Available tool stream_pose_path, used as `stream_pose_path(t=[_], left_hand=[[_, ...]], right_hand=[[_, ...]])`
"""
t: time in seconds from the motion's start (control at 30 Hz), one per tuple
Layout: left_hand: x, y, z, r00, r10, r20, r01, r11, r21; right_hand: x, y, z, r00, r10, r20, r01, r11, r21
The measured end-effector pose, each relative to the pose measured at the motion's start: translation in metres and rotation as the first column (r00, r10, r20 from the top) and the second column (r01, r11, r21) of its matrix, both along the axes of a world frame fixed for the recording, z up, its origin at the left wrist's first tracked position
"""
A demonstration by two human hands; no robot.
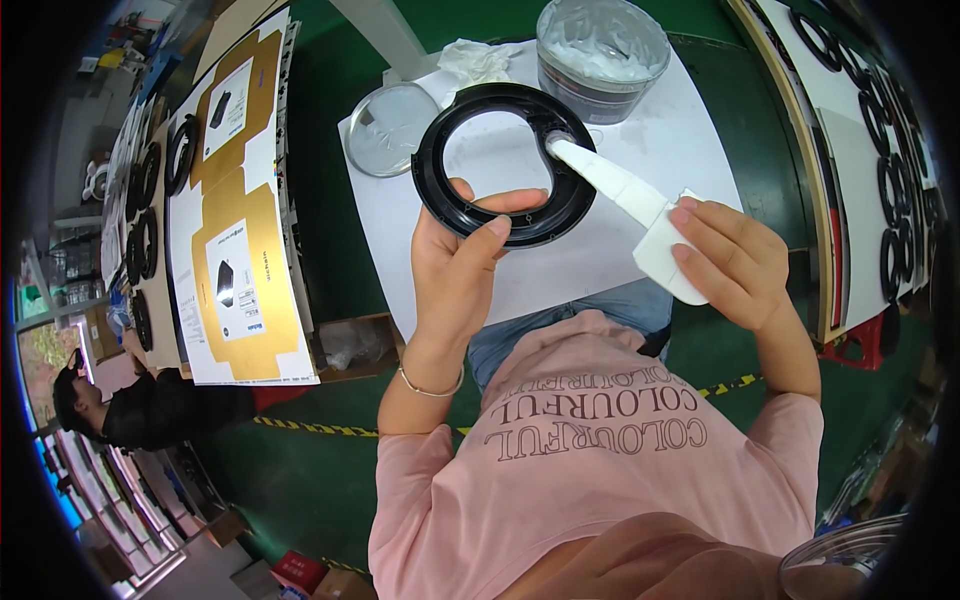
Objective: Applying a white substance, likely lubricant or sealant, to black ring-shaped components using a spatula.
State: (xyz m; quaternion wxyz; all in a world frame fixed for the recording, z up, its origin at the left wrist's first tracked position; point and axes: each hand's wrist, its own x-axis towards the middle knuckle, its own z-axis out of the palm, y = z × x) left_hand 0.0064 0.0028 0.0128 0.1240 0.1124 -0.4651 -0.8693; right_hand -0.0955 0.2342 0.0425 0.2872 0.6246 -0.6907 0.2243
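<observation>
My left hand (460,255) is closed on the near side of a black plastic ring (455,205), its thumb on the front and fingers through the opening. The ring is tilted up above the white-covered table. In my right hand (735,260) is a white spatula (630,200), gripped by its broad end. Its narrow tip meets the ring's inner right edge, where a whitish smear shows. Just behind the ring stands a clear tub (600,85) with thick whitish paste inside. A round clear lid (392,128) lies to the ring's left.
Crumpled white tissue (475,62) lies behind the lid. On the left, a side table carries gold-and-white printed card sheets (235,220) and more black rings (182,155). A board with several black rings (890,185) stands on the right. A person in black (165,408) is at far left.
</observation>
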Motion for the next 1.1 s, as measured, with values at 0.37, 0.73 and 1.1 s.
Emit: stream_pose_path(t=[0.37,0.73,1.1], left_hand=[[0.0,-0.001,-0.002,0.998,-0.056,-0.001,0.056,0.998,-0.03],[0.001,0.003,-0.007,0.994,-0.051,-0.095,0.035,0.986,-0.162],[0.001,0.006,-0.007,0.991,-0.056,-0.12,0.017,0.953,-0.301]], right_hand=[[-0.011,0.01,0.001,0.937,-0.021,0.348,0.08,0.984,-0.156],[-0.01,0.01,-0.004,0.927,-0.045,0.372,0.074,0.995,-0.064],[-0.002,0.012,-0.002,0.885,-0.107,0.453,0.15,0.987,-0.061]])
